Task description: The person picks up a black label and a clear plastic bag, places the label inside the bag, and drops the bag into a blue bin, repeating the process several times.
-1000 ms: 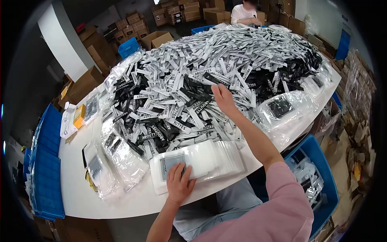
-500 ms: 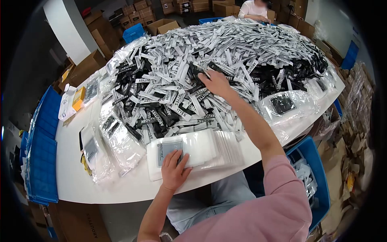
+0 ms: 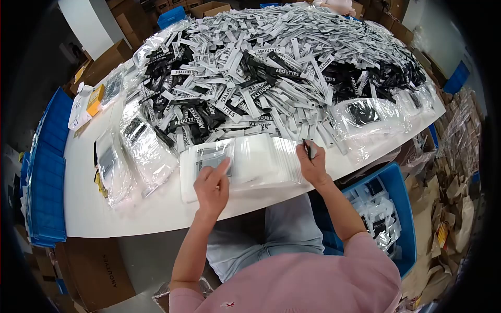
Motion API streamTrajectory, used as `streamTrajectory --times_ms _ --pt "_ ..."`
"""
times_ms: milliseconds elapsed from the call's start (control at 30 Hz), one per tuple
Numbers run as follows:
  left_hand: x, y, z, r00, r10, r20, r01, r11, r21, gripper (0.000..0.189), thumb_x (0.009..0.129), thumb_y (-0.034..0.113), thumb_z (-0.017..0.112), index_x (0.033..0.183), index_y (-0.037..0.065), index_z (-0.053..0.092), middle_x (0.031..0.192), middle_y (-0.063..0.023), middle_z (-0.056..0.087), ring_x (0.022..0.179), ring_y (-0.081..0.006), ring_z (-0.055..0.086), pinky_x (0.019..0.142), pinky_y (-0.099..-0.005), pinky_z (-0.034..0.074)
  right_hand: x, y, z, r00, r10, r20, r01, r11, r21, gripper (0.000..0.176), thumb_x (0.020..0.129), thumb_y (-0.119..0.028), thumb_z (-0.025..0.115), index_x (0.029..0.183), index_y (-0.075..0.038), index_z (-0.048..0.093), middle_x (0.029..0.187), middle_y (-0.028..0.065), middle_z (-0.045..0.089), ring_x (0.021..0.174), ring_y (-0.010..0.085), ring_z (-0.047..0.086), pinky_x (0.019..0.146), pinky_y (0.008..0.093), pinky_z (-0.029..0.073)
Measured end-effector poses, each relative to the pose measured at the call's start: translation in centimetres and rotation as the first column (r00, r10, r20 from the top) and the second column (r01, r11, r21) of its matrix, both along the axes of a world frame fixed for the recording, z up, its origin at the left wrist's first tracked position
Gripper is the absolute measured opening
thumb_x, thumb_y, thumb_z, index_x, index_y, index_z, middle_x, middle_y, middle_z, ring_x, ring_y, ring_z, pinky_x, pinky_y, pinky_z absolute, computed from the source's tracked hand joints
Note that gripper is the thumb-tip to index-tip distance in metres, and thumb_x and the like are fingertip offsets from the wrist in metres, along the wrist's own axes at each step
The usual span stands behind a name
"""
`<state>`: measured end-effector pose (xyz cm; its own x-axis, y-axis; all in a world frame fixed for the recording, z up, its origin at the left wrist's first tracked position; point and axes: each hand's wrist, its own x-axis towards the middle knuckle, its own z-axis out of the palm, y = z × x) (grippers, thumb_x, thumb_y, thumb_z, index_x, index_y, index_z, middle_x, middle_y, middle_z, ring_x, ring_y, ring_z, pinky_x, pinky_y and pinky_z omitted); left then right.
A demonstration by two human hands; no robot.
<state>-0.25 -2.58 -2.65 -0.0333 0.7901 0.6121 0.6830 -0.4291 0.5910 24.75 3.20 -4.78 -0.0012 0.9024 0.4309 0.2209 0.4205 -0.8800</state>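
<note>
A fanned stack of translucent plastic bags [image 3: 255, 156] lies at the near edge of the table, the top one showing a grey printed panel [image 3: 209, 159]. At the stack's left part is my left hand [image 3: 211, 185], its fingers curled and the thumb and a finger pinching the film of the top bag. My right hand [image 3: 314, 166] is closed at the right end of the stack, around a narrow black packet [image 3: 307, 149] mostly hidden by the fingers. Beyond both hands rises a large pile of slim white and black packets [image 3: 250, 78], many lettered ABOUTYES.
Clear-wrapped bag bundles lie left [image 3: 148, 156] and right [image 3: 365, 117] on the white table [image 3: 94, 211]. A blue bin [image 3: 409, 229] with packed pouches stands low at my right. Blue crates [image 3: 47, 167] line the left side. Another person [image 3: 336, 5] sits across the pile.
My right hand has come back from the pile to the stack with a black packet. My left hand has gone from lying flat on the top bag to pinching its film. The view has tilted down.
</note>
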Motion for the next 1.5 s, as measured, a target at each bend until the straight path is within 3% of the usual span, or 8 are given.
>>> streamTrajectory --times_ms 133,233,433,533,600,733,900,1500 --pt "1.5 -1.0 0.7 0.93 -0.096 -0.355 0.197 0.946 0.259 0.045 0.059 -0.004 0.059 0.101 0.009 0.066 0.06 -0.0018 0.034 0.055 -0.0175 0.04 0.05 -0.0289 0.036 -4.0 -2.7 4.5 0.952 0.261 -0.158 -0.305 0.792 -0.528 0.022 0.082 -0.022 0.064 0.081 0.0 0.062 0.058 -0.0004 0.053 0.053 0.0055 0.048 0.047 0.0221 0.037" --pt "1.3 -1.5 0.6 0.859 -0.085 -0.504 0.27 0.914 0.305 0.045 0.057 0.005 0.058 0.101 0.009 0.067 0.062 -0.001 0.034 0.057 -0.0165 0.041 0.052 -0.0284 0.036 -4.3 -2.3 4.8 0.845 0.35 -0.404 -0.533 0.605 -0.592 0.019 0.082 -0.02 0.063 0.081 -0.001 0.061 0.058 0.0003 0.053 0.049 0.0056 0.048 0.044 0.0215 0.037" --pt "1.1 -2.8 1.3 0.824 -0.131 -0.552 0.307 0.921 0.24 0.042 0.061 0.01 0.065 0.103 0.004 0.065 0.067 -0.0019 0.042 0.064 -0.0184 0.047 0.057 -0.0287 0.041 -5.1 -2.0 4.6 0.867 0.427 -0.255 -0.495 0.694 -0.523 0.02 0.081 -0.02 0.065 0.08 -0.001 0.06 0.058 0.0003 0.053 0.047 0.0066 0.047 0.043 0.0232 0.037" --pt "2.9 -3.8 1.9 0.889 -0.197 0.414 0.291 0.94 -0.177 0.037 0.076 0.018 0.071 0.103 -0.004 0.06 0.087 -0.0093 0.061 0.075 -0.0187 0.059 0.065 -0.03 0.049 -5.9 -2.8 5.6 0.875 0.43 0.224 -0.378 0.894 -0.24 0.022 0.075 -0.018 0.067 0.075 0.0 0.055 0.061 0.008 0.055 0.054 0.0226 0.054 0.051 0.032 0.042" --pt "2.7 -4.0 2.2 0.838 -0.034 0.545 0.337 0.818 -0.467 0.023 0.079 0.009 0.065 0.096 -0.005 0.06 0.082 -0.0074 0.063 0.07 -0.0127 0.06 0.062 -0.027 0.05 -6.7 -3.4 5.0 0.819 0.381 0.43 -0.449 0.891 0.066 0.02 0.069 -0.014 0.067 0.075 -0.002 0.052 0.068 0.0149 0.055 0.061 0.0347 0.054 0.052 0.0365 0.043" --pt "2.7 -2.9 1.9 0.363 0.008 0.932 0.519 0.829 -0.21 0.017 0.087 0.007 0.049 0.092 -0.003 0.062 0.081 -0.0053 0.063 0.07 -0.0101 0.06 0.066 -0.0245 0.051 -7.1 -3.5 5.4 0.836 0.438 0.331 -0.496 0.862 0.11 0.023 0.067 -0.01 0.067 0.084 -0.002 0.055 0.067 0.0146 0.055 0.059 0.0336 0.055 0.051 0.0364 0.044" --pt "3.8 -2.4 3.2 0.776 -0.149 0.612 0.324 0.928 -0.184 0.021 0.08 -0.006 0.054 0.1 -0.002 0.06 0.073 -0.0034 0.06 0.068 -0.0081 0.056 0.068 -0.0224 0.048 -7.3 -2.8 6.0 0.863 0.37 0.346 -0.434 0.891 0.13 0.023 0.066 -0.008 0.066 0.086 -0.002 0.056 0.068 0.0143 0.057 0.059 0.0336 0.056 0.051 0.0361 0.045" --pt "2.5 1.5 3.2 0.92 0.019 0.391 0.114 0.942 -0.315 0.026 0.06 -0.006 0.065 0.085 -0.002 0.061 0.067 -0.0075 0.059 0.058 -0.0114 0.051 0.053 -0.0257 0.043 -6.9 -3.9 7.1 0.771 0.172 0.614 -0.441 0.839 0.319 0.017 0.061 -0.005 0.061 0.075 -0.004 0.051 0.061 0.0123 0.051 0.054 0.0313 0.055 0.046 0.0371 0.042"
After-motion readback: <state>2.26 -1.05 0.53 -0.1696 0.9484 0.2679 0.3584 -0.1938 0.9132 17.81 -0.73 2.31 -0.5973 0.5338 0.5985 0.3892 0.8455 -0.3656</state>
